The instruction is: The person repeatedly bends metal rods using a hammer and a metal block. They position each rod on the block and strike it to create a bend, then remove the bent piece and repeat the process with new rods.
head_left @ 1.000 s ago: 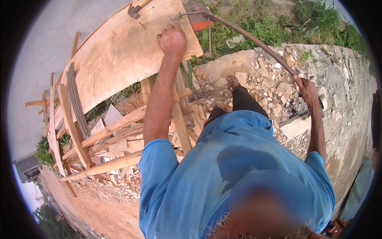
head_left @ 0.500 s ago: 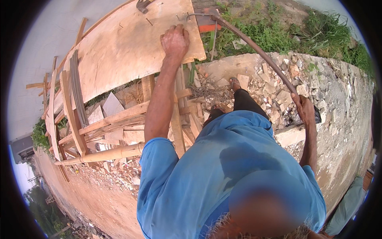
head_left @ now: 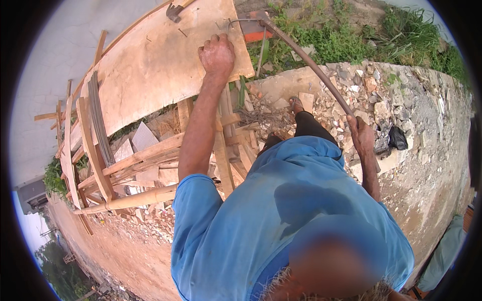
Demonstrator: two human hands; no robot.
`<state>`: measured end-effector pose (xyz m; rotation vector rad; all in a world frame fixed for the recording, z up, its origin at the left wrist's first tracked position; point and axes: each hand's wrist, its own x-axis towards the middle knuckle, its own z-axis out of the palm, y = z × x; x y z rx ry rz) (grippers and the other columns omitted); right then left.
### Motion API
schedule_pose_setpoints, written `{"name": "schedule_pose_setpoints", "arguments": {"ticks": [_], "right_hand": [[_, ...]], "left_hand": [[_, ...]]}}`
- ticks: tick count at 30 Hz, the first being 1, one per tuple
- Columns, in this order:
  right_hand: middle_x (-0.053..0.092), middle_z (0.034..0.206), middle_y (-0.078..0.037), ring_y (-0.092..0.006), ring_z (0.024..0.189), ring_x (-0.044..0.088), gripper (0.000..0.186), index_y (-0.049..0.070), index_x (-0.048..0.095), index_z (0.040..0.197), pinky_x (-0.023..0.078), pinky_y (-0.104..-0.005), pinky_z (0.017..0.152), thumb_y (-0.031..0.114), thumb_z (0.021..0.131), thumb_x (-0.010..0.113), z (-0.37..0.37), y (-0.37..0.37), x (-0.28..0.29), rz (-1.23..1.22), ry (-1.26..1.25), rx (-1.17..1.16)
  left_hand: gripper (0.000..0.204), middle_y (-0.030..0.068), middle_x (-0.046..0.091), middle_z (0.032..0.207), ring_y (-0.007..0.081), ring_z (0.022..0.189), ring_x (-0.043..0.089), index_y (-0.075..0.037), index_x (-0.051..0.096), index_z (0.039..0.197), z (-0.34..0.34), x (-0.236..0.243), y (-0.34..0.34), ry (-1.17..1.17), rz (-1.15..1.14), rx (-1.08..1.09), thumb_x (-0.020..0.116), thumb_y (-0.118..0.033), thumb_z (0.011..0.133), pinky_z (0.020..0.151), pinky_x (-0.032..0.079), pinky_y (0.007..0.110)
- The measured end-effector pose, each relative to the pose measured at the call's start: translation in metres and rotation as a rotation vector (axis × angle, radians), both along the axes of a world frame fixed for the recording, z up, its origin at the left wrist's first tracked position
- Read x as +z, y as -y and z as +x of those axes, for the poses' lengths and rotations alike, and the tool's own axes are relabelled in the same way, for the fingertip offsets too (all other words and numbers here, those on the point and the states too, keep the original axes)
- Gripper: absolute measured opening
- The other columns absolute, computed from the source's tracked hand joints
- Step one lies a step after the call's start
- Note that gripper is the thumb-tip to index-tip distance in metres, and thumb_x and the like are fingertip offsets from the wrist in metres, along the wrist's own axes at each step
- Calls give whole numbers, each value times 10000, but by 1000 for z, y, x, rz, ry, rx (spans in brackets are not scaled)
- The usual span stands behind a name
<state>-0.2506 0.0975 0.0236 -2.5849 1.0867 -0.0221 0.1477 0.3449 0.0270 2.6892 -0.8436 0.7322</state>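
My right hand [head_left: 362, 135] is wrapped round the lower end of a long brown metal bar [head_left: 311, 62]. The bar slants up and left to a thin curved rod [head_left: 246, 20] at its far end. That rod's tip reaches the right part of a plywood board [head_left: 145, 65], near several upright nails [head_left: 182, 32]. On the board, just below the rod's tip, my left hand [head_left: 217, 54] is closed with its knuckles up. Whatever its fingers hold is hidden. A hammer [head_left: 174, 13] lies at the board's far edge.
Wooden supports [head_left: 150, 150] and a bundle of thin rods [head_left: 98, 118] stand at the left. Rubble [head_left: 376, 95] covers the ground around my feet, with a black plastic bag [head_left: 398, 138] at the right. Beyond a concrete edge grow green weeds [head_left: 326, 42].
My right hand has swung the lower end of the bar left and slightly up, baring more of the black bag. My left hand stays closed at the same place on the board.
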Motion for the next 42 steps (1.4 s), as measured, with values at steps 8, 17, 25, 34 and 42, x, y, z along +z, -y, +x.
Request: {"name": "schedule_pose_setpoints", "arguments": {"ticks": [8, 17, 25, 34, 42], "right_hand": [[571, 606, -137, -272, 621, 589, 623, 3, 647, 853, 451, -430, 600, 611, 943, 544, 20, 44, -7, 377, -87, 40], [585, 610, -111, -240, 593, 592, 391, 19, 628, 780, 450, -404, 582, 396, 857, 700, 164, 27, -40, 210, 262, 183], [623, 619, -49, -113, 499, 552, 442, -8, 666, 879, 426, -283, 466, 428, 947, 674, 250, 4, -32, 871, 483, 320], [639, 661, -23, -82, 486, 566, 294, 7, 621, 1144, 387, -241, 409, 233, 964, 675, 292, -36, 34, 1250, 645, 279], [500, 607, 47, -52, 441, 425, 364, 20, 598, 1213, 330, -237, 385, 274, 966, 681, 349, 43, 53, 1247, 457, 395]], "left_hand": [[177, 136, 687, 900, 330, 840, 688, -69, 669, 924, 0, 1, -1, -44, 0, 17, 588, -219, 879, 765, 512, 505], [260, 201, 713, 960, 377, 912, 698, -24, 675, 955, 8, 24, 6, -425, -9, 89, 596, -249, 850, 861, 527, 498], [336, 206, 709, 808, 302, 794, 711, 22, 692, 920, 11, 35, 10, -737, -275, 33, 627, -291, 816, 765, 547, 400], [168, 53, 642, 781, 161, 679, 620, -28, 632, 893, 5, 38, 3, -1133, -1046, -12, 616, -190, 849, 672, 514, 325], [259, 55, 655, 822, 176, 754, 663, -36, 644, 1016, -8, 64, 43, -966, -1280, -177, 654, -271, 908, 760, 533, 310]]}}
